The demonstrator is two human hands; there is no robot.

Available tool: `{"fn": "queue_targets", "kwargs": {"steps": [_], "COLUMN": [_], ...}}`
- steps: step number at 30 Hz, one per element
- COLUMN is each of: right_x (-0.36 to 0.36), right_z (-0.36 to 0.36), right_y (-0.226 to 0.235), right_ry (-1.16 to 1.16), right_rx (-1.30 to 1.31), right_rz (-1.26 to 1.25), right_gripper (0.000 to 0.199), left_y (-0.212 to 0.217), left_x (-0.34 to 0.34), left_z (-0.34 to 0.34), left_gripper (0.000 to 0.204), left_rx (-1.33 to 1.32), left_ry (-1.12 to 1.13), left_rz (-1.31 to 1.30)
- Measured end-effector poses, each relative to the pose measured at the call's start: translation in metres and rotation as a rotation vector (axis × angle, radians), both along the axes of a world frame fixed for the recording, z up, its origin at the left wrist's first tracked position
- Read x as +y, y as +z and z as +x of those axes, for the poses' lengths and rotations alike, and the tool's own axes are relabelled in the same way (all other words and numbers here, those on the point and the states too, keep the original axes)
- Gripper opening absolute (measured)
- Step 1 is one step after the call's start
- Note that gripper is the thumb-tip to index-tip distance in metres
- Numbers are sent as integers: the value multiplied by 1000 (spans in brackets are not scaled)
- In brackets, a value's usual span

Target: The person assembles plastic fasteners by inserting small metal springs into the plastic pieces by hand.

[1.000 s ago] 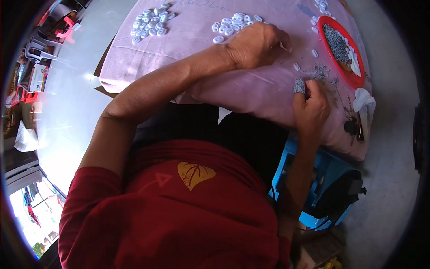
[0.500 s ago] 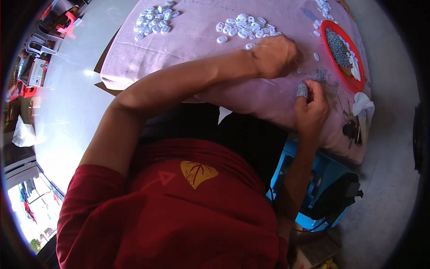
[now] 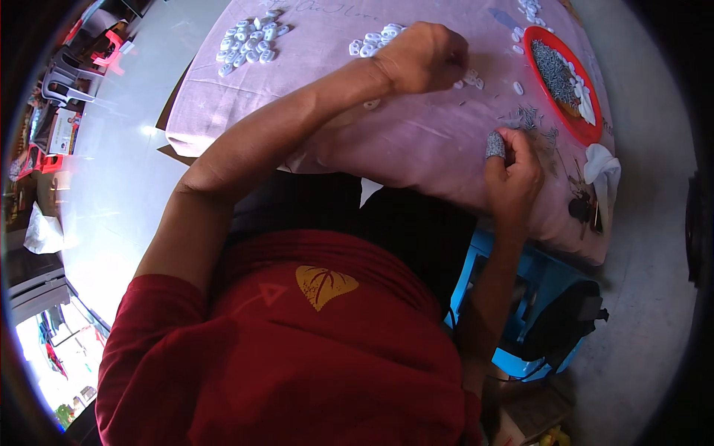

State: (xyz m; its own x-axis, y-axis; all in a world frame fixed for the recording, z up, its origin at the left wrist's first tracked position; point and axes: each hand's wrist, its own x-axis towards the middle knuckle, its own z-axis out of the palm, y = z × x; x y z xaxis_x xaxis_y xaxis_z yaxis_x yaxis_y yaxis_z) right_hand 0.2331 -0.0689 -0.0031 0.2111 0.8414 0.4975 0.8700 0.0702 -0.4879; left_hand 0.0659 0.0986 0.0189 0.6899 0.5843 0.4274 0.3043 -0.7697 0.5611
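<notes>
My left hand reaches across the pink cloth, palm down and fingers curled. It covers part of a pile of small white oval plastic pieces, and whatever is in its fingers is hidden. More white pieces lie just past its fingertips. My right hand rests near the table edge, its thumb and fingers closed together; what they pinch, if anything, is too small to make out. A grey wrap covers the tip of its thumb. Beside it lie loose thin grey nails.
A red tray holds grey nails and white pieces at the right. Another white-piece pile sits far left on the cloth. A white cloth and dark tools lie by the right edge. A blue stool stands below.
My left hand has moved left and farther away, onto the middle pile, uncovering some white pieces to its right. The right hand has barely moved and stays closed.
</notes>
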Motion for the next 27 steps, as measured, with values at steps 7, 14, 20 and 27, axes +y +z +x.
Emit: {"fn": "queue_targets", "kwargs": {"steps": [7,14,20,27], "right_x": [-3,-22,-27,-31], "right_z": [-6,-50,-56,-57], "right_y": [4,23,26,20], "right_ry": [149,173,261,215], "right_rx": [334,768,858,892], "right_rz": [96,46,6,-85], "right_gripper": [15,15,15,13], "left_y": [7,-4,-1,-2], "left_x": [-41,-71,-84,-90], "left_z": [-31,-42,-50,-57], "left_gripper": [13,15,19,19], "left_rx": [-255,-415,-405,-489], "left_ry": [-385,-441,-391,-439], "left_rz": [-886,-1092,-1137,-1051]}}
